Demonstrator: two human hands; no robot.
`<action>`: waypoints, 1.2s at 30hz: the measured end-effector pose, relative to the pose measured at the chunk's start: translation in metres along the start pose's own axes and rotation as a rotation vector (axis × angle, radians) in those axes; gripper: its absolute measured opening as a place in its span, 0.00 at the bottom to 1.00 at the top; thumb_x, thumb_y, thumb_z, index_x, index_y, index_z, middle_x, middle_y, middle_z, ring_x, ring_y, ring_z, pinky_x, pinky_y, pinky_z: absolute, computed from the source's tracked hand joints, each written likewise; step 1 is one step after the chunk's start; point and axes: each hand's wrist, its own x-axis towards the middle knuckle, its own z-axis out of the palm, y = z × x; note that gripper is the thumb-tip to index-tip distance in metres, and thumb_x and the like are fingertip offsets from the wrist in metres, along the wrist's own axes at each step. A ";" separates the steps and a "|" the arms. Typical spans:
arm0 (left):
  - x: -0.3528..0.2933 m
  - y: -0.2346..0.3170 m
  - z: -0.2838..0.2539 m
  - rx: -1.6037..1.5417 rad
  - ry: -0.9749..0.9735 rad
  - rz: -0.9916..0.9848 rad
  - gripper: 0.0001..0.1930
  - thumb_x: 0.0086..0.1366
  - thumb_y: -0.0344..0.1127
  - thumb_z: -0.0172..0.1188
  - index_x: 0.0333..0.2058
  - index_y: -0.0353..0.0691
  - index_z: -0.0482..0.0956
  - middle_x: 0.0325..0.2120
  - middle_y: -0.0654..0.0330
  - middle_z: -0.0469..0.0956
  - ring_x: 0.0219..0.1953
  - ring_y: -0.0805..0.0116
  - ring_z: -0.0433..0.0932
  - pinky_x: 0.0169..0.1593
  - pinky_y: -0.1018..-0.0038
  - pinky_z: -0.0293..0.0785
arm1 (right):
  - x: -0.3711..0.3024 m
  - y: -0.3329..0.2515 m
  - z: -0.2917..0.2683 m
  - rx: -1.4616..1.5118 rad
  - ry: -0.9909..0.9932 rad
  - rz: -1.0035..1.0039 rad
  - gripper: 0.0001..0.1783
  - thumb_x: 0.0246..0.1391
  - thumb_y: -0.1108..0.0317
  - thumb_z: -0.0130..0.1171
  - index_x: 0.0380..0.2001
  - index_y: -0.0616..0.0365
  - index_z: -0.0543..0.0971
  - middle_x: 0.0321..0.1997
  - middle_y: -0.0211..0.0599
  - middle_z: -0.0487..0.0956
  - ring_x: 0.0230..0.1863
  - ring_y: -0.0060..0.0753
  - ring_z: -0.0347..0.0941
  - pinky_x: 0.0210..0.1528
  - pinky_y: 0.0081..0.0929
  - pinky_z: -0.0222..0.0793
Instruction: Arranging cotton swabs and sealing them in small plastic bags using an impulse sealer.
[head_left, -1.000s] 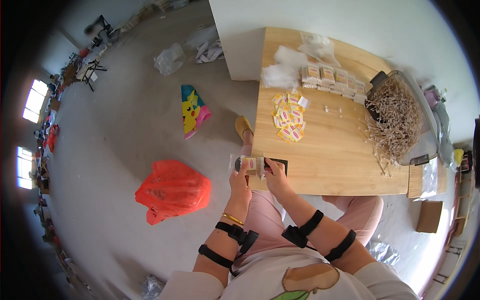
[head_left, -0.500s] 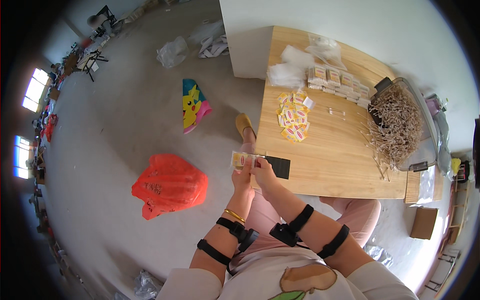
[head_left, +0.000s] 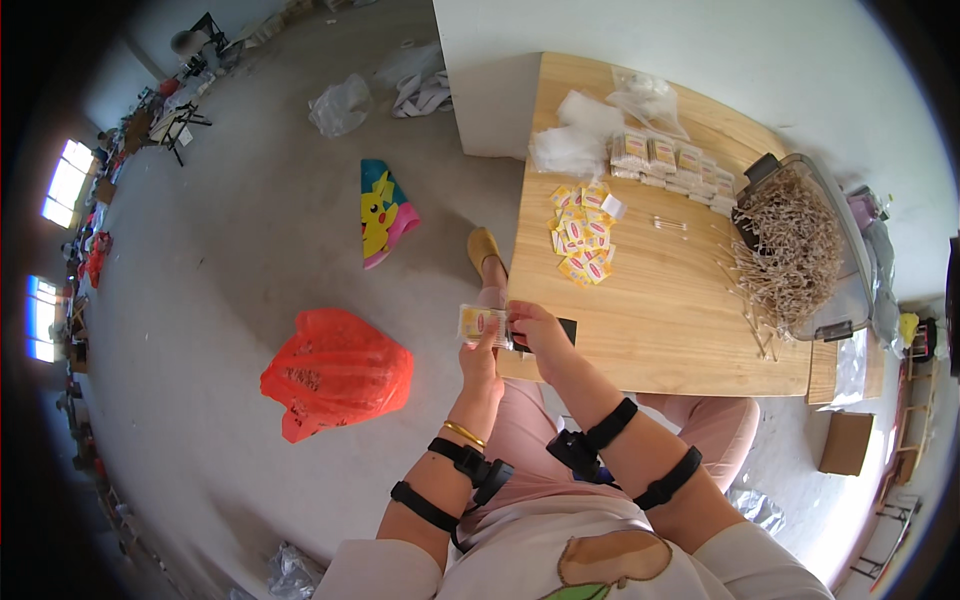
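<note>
Beyond the table's near left corner, my left hand (head_left: pixel 482 368) grips a flat clear packet of cotton swabs (head_left: pixel 480 324) with a yellow and white card inside. My right hand (head_left: pixel 541 338) is closed at the packet's right end, its fingertips pinching the edge. Under that hand, a flat black rectangular piece (head_left: pixel 569 331) lies at the table edge, mostly covered. Yellow and white cards (head_left: pixel 583 235) are spread farther up the wooden table (head_left: pixel 660 330). A few loose cotton swabs (head_left: pixel 670 223) rest to their right.
Filled packets (head_left: pixel 665 165) are stacked at the back beside clear plastic bags (head_left: pixel 575 148). A clear bin (head_left: pixel 853 255) heaped with swabs stands at the right, several sticks spilling out. On the floor are a red plastic bag (head_left: pixel 345 365) and a colourful cartoon piece (head_left: pixel 385 215).
My right hand has shifted slightly along the packet's right end and now covers more of the black piece. The packet stays in my left hand.
</note>
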 end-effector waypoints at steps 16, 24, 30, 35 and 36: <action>0.003 -0.002 -0.005 0.006 -0.026 0.030 0.25 0.62 0.37 0.72 0.55 0.39 0.73 0.47 0.63 0.79 0.47 0.71 0.78 0.52 0.72 0.75 | -0.019 -0.019 -0.032 -0.187 -0.096 0.207 0.21 0.66 0.72 0.45 0.61 0.60 0.67 0.52 0.41 0.82 0.37 0.28 0.81 0.40 0.25 0.75; 0.009 -0.005 -0.009 -0.014 0.030 -0.030 0.19 0.65 0.37 0.68 0.52 0.41 0.75 0.42 0.64 0.80 0.43 0.71 0.80 0.46 0.72 0.78 | -0.010 -0.012 -0.021 0.009 -0.035 0.139 0.21 0.67 0.70 0.46 0.62 0.57 0.66 0.55 0.43 0.81 0.34 0.28 0.82 0.39 0.26 0.76; 0.029 0.009 -0.035 -0.010 -0.025 -0.097 0.21 0.62 0.39 0.72 0.50 0.43 0.75 0.40 0.66 0.80 0.37 0.77 0.77 0.38 0.80 0.73 | -0.015 -0.004 -0.002 -0.025 -0.183 0.095 0.24 0.65 0.73 0.51 0.64 0.57 0.64 0.55 0.41 0.78 0.36 0.27 0.81 0.39 0.23 0.77; 0.026 0.059 -0.056 -0.101 0.097 -0.007 0.21 0.63 0.41 0.71 0.51 0.47 0.75 0.41 0.71 0.80 0.39 0.80 0.76 0.42 0.79 0.70 | -0.010 0.009 0.026 -0.016 -0.345 0.015 0.26 0.63 0.75 0.55 0.63 0.62 0.63 0.56 0.40 0.77 0.34 0.25 0.79 0.37 0.21 0.76; 0.013 0.073 -0.051 -0.130 0.167 0.043 0.21 0.63 0.41 0.70 0.52 0.49 0.74 0.42 0.72 0.80 0.41 0.81 0.76 0.45 0.77 0.70 | -0.014 0.006 0.030 -0.056 -0.341 -0.007 0.23 0.62 0.74 0.57 0.60 0.61 0.68 0.51 0.39 0.80 0.32 0.23 0.77 0.38 0.21 0.76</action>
